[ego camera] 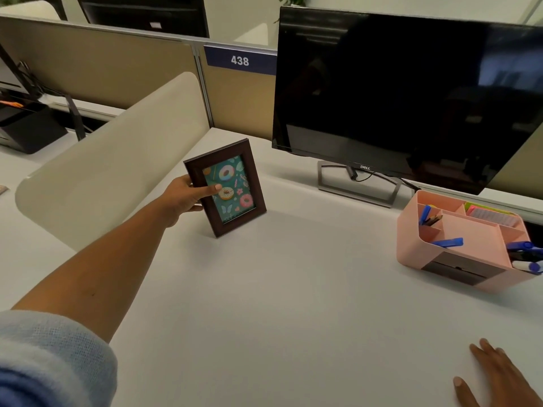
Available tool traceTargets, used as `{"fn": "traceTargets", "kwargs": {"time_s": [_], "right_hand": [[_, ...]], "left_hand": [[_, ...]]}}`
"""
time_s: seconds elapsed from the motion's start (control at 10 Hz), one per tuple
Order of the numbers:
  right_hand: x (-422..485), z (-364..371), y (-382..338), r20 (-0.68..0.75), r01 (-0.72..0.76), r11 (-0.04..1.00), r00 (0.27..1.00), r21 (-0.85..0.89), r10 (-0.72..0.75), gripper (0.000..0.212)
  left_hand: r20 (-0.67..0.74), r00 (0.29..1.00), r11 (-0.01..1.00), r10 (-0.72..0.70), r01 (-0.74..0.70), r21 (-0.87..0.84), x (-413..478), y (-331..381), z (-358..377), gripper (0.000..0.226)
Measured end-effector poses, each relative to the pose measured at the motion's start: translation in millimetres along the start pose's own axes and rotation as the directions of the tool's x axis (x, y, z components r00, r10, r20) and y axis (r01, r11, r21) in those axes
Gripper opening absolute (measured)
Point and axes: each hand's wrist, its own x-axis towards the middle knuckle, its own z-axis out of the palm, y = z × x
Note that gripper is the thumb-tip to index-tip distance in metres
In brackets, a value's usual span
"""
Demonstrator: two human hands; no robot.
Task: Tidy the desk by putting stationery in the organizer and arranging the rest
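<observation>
Your left hand [183, 198] is clamped on the left side of the dark brown wooden picture frame with a teal doughnut print [226, 188]. The thumb lies across the front and the fingers are curled behind the edge. The frame stands upright, leaning back a little, towards the back left of the white bench [293, 289], just beside the cream rounded divider panel [111, 160]. Its lower edge is at the bench surface, but you cannot tell from here whether it rests fully on it. A pale blue knitted sleeve [44, 356] is pushed up your left forearm.

Your right hand [499, 377] lies at the near right corner of the bench with its fingers apart and straight, holding nothing.

The pink plastic desk organizer [408, 245] sits near the right edge of the bench, well apart from the frame. A blue marker [448, 242] lies tilted in its front left compartment, and blue and dark pens [426, 215] stand in the small back left one. Coloured sticky notes [487, 214] fill the back compartment. More blue-capped markers [526, 254] lie at its right end. A dark grey drawer [458, 268] is set in its front.

The black flat monitor on a grey stand [396, 92] stands along the back edge, just behind the organizer.
</observation>
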Motion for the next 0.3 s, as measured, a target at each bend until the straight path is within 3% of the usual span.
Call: {"fn": "traceTargets", "kwargs": {"time_s": [0.3], "right_hand": [[-1.7, 2.9, 6.9, -0.022, -0.041, 0.999, 0.999, 0.032, 0.042, 0.117]], "left_hand": [[-0.242, 0.970, 1.000, -0.002, -0.004, -0.025, -60.2, -16.0, -7.4, 0.106]]}}
